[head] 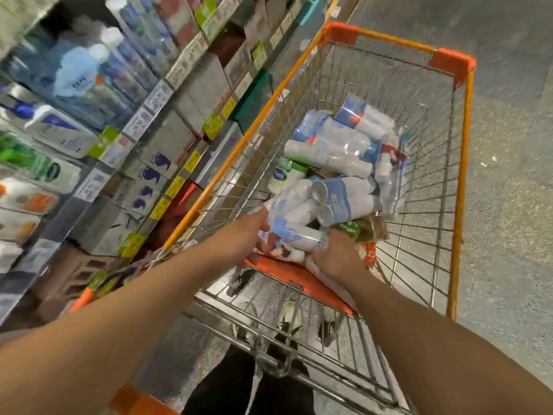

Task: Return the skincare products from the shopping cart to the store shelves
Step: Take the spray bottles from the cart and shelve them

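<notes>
1. Little writing can be read: the picture is blurred. The price tags [157, 97] on the shelf edges carry dark print and codes, too smeared to make out. A white bottle with a green cap [284, 175] in the cart bears a dark blue oval logo, its word illegible. No brand name on the packs can be read.
2. The shopping cart [462, 163] has a wire basket with an orange rim and orange corner pieces. Its left rim runs just beside the shelves [182, 127], leaving only a narrow gap there. On the right of the cart lies bare grey floor [508, 205].
3. The basket holds a heap of white and blue cans [338, 199], bundled in clear wrap and lying on their sides, some stacked on others. A green item and an orange one lie near the right hand, too blurred to name.
4. The left hand [254, 232] and the right hand [336, 256] both reach into the near end of the basket and together hold one pack of white and blue cans [294, 235], the left at its left end, the right curled round its right end. The pack lies among the other goods.
5. The shelves carry boxes and bottles in blue, white and green.
</notes>
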The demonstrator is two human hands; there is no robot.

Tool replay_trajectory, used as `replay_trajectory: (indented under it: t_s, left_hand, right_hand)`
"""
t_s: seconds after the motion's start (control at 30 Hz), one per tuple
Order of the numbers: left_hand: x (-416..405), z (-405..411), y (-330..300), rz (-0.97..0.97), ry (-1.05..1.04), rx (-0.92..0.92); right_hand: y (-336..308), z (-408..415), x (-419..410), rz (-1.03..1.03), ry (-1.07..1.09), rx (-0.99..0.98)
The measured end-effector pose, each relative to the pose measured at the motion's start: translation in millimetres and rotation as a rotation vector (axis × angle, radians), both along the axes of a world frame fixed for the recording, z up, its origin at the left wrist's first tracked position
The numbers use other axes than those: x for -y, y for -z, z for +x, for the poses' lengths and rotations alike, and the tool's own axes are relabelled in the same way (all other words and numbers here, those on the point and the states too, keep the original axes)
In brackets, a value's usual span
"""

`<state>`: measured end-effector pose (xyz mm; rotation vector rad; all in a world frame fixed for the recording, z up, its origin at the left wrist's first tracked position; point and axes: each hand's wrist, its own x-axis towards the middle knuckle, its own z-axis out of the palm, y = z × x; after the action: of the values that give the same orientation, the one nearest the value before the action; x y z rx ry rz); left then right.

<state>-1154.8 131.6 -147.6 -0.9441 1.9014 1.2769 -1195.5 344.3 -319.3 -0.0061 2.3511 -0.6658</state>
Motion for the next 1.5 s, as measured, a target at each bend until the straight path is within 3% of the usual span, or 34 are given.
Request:
replay_trajectory:
  t_s: [0.2,0.4,0.57,0.83,1.03,1.13,1.3,1.5]
  left_hand:
    - [6.2,3.1,-3.1,-0.013,0.026,0.019]
    - [8.8,9.5,-5.3,-0.068,0.180,-0.003]
    - [3.3,12.3,-15.5,-0.104,0.236,-0.040]
    - [-4.3,16.1,-35.5,0.036,0.094,-0.126]
    - [-6.1,26.8,-52.1,0.109,-0.064,-0.266]
    - [-7.9,34.8,-67.9,0.044,0.009,-0.346]
    - [-4.9,43.7,-96.8,-0.148,0.407,-0.512]
    - [15.5,49.7,-133.7,-0.109,0.493,-0.786]
  right_hand:
    - [-22.1,-5.7,9.6,0.124,-0.157,0.062]
    - [-29.3,-7.3,16.3,0.268,-0.302,0.030]
    - [-45.1,4.5,12.2,0.091,-0.216,0.061]
    - [-94.0,21.4,16.7,-0.068,-0.100,-0.093]
    - [-152.0,35.8,8.4,-0.062,-0.090,-0.198]
    - [-186.7,37.8,5.4,-0.071,-0.104,-0.253]
    - [-250.7,34.7,10.7,-0.139,-0.069,-0.363]
    - [-323.4,39.5,32.8,-0.303,-0.001,-0.507]
